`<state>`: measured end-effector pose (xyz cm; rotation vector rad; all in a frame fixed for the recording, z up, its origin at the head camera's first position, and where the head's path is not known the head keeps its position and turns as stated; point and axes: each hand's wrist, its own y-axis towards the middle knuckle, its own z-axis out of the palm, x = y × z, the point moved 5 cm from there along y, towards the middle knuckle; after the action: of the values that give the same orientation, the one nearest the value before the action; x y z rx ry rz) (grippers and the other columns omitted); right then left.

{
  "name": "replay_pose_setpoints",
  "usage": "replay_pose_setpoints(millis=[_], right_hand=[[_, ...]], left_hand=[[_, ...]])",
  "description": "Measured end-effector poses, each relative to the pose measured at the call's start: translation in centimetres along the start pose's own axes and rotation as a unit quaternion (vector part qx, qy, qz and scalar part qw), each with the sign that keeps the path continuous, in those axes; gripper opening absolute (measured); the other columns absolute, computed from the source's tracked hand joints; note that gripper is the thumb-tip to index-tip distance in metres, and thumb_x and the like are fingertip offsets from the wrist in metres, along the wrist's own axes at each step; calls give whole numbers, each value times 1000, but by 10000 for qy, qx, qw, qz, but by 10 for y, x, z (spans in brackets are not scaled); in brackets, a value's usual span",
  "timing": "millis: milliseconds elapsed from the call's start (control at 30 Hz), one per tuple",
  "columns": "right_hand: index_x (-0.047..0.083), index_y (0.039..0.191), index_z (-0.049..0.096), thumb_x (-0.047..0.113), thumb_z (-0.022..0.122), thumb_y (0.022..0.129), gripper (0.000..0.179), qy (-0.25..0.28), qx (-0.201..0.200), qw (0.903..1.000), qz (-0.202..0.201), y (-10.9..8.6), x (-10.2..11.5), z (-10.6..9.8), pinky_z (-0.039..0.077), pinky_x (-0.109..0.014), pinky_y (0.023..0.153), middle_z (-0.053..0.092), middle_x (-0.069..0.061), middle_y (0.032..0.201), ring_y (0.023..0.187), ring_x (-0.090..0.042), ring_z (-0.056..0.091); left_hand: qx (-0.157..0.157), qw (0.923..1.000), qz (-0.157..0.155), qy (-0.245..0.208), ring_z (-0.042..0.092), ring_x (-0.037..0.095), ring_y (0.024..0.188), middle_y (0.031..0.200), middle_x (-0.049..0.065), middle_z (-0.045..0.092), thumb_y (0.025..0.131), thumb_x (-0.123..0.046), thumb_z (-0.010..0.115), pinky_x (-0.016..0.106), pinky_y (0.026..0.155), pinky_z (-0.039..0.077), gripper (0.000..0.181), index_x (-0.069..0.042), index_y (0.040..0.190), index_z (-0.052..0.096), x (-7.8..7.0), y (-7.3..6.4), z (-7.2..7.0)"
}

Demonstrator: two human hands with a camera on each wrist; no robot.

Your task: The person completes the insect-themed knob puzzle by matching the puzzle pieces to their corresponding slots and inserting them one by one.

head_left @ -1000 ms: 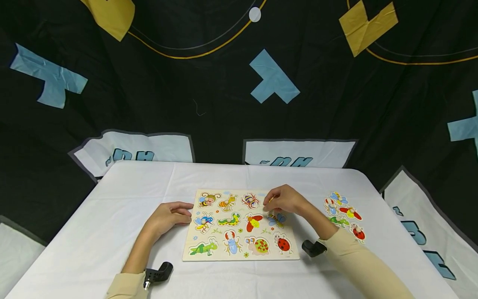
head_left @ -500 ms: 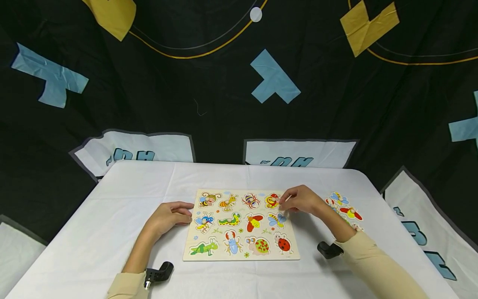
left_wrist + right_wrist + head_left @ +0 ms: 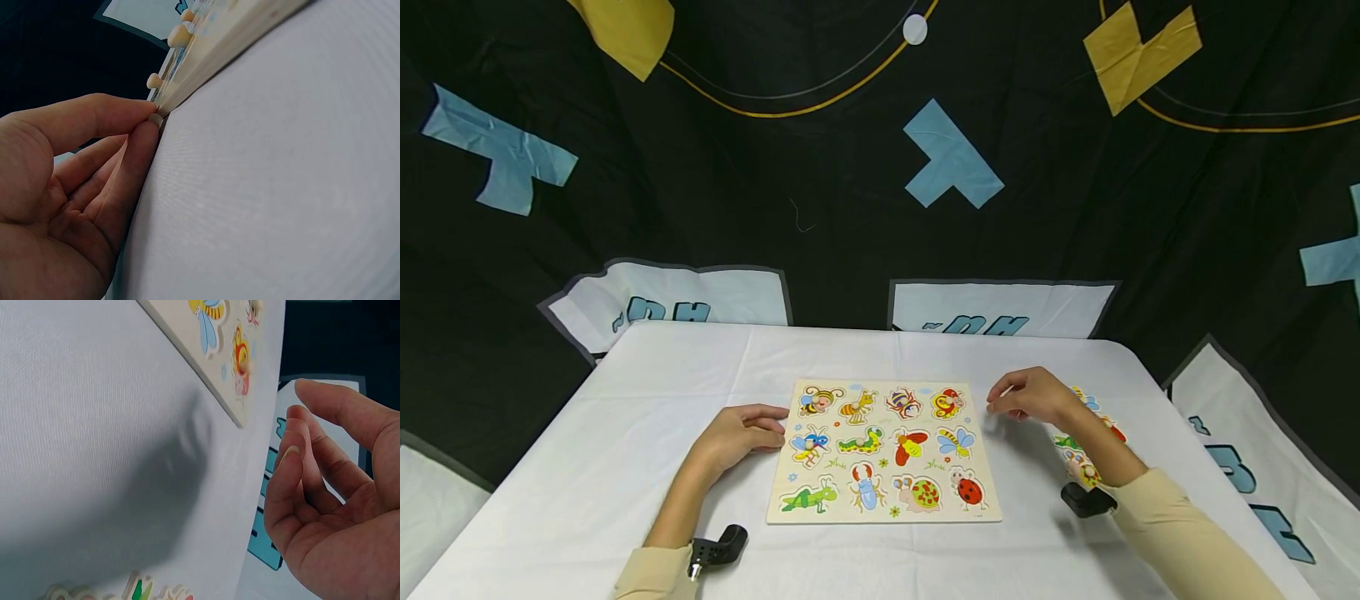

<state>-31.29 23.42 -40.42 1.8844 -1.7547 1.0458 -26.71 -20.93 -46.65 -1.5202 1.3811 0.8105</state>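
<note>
Head view: left grip (image 3: 743, 432) touches board (image 3: 886, 473); right grip (image 3: 1032, 395) slightly parted.

This looks like a small staged recording corner rather than a lived-in room. A black cloth backdrop (image 3: 850, 192) fills the far side, decorated with pale blue shapes (image 3: 951, 154), yellow shapes (image 3: 636, 33) and a curving orange line (image 3: 775, 117). White panels (image 3: 1045, 304) with blue lettering show low down, behind and beside the table (image 3: 895, 567), which is draped in white. The person wears black wrist cameras (image 3: 722, 547). What kind of building surrounds it cannot be told.
</note>
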Motion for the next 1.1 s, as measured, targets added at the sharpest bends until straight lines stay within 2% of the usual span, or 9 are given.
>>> replay_pose_setpoints(millis=[333, 733, 1100], right_hand=[[5, 102, 75, 22, 80, 85, 25, -37, -17, 9999, 138, -7, -10, -17, 55, -38, 76, 69, -4, 89, 80, -21, 58], [5, 108, 74, 26, 77, 89, 29, 128, -153, 9994, 274, -14, -29, -43, 56, -37, 81, 73, -4, 97, 89, -24, 58], [1, 123, 69, 30, 73, 93, 42, 328, -273, 9985, 351, -24, -52, -67, 56, -41, 91, 74, -7, 111, 107, -31, 63]], left_hand=[[23, 10000, 26, 2, 68, 12, 84, 93, 4, 75, 79, -8, 81, 24, 73, 56, 50, -2, 127, 68, 0, 0, 0], [13, 10000, 38, 16, 68, 12, 83, 95, 7, 75, 78, -8, 81, 25, 72, 56, 52, -1, 128, 67, -1, -2, 0], [15, 10000, 64, 31, 68, 12, 84, 97, 8, 75, 79, -9, 81, 24, 72, 56, 52, -1, 129, 67, 0, -1, 0]])
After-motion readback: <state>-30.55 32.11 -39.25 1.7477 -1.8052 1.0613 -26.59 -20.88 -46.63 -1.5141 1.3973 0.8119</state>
